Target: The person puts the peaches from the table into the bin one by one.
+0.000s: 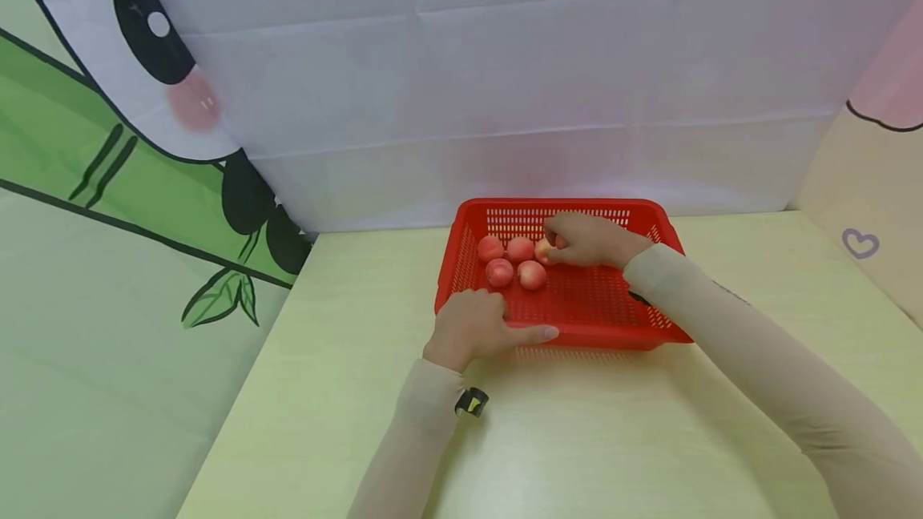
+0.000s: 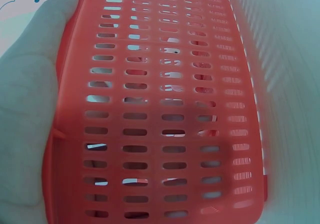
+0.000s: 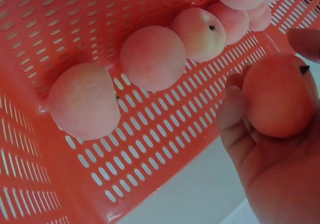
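Note:
A red slotted plastic basket [image 1: 598, 307] stands on the table with several pinkish peaches [image 1: 532, 275] grouped in its left half. My left hand [image 1: 472, 328] grips the front rim near the left corner, thumb laid along the edge. In the left wrist view, that hand lies beside the basket's slotted outer wall [image 2: 155, 101]. Over the back part of the basket is my right hand [image 1: 594, 240], close to a yellowish peach [image 1: 543, 251]. The right wrist view has its fingers curled round a redder peach [image 3: 279, 95] with a dark stem, apart from the other peaches [image 3: 154, 58].
The pale wooden table [image 1: 346, 423] extends left, right and in front of the basket. A light cloth backdrop [image 1: 548, 86] rises right behind it. A printed cartoon sheet [image 1: 144, 207] hangs on the left, and another panel [image 1: 876, 199] borders the right.

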A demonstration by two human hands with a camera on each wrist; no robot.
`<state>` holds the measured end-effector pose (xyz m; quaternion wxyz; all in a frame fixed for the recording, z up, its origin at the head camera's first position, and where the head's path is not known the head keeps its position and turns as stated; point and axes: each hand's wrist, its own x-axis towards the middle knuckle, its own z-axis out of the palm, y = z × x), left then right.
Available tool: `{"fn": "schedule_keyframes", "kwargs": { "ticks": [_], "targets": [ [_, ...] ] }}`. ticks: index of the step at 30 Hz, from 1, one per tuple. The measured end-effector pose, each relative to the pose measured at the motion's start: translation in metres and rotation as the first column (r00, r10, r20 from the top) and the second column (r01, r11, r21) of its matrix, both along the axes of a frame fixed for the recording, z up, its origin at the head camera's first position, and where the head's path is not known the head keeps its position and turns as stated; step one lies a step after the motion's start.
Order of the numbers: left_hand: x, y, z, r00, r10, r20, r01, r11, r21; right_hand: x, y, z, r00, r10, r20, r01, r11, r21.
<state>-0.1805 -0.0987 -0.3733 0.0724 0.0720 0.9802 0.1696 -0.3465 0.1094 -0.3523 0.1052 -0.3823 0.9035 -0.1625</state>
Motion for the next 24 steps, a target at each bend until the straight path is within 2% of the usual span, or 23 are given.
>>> {"fn": "schedule_keyframes", "kwargs": {
  "ticks": [8, 15, 24],
  "targets": [
    [0.002, -0.001, -0.001, 1.0, -0.001, -0.005, 0.002, 1.0, 0.017, -0.002, 0.001, -0.008, 0.999, 0.037, 0.03, -0.037, 0.999, -0.009],
    [0.005, -0.003, -0.001, 1.0, -0.004, 0.007, 0.004, 1.0, 0.011, 0.004, -0.003, -0.012, 0.993, 0.022, 0.112, -0.019, 1.0, -0.023],
    [0.009, -0.007, -0.001, 1.0, -0.014, 0.01, 0.014, 1.0, -0.002, 0.008, -0.007, -0.017, 0.994, 0.038, 0.106, -0.037, 0.999, -0.012]
  ]
}}
